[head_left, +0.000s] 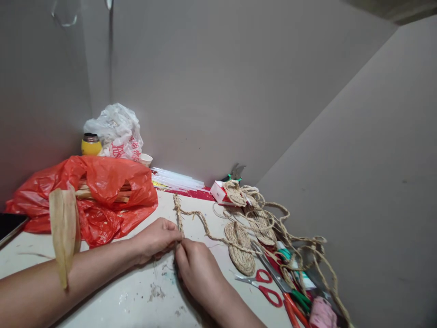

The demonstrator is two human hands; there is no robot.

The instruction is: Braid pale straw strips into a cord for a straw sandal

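Left to right on your pale worktop: a dark flat device at the edge of view; a dry husk (its narrow tip overlaps your forearm); a yellow bottle; a red plastic bag, torn or folded open over more strips; a crumpled white bag; and a paper cup. At centre, your left hand pinches the braided cord between thumb and forefinger, the cord's far end pointing away from you. Behind it lie thin white sticks. Your right hand pinches the same cord just nearer to you, fingertips drawn together. From the cord a side strand runs right, across a woven oval. Beyond lie red-handled scissors, long shears and a pink roll
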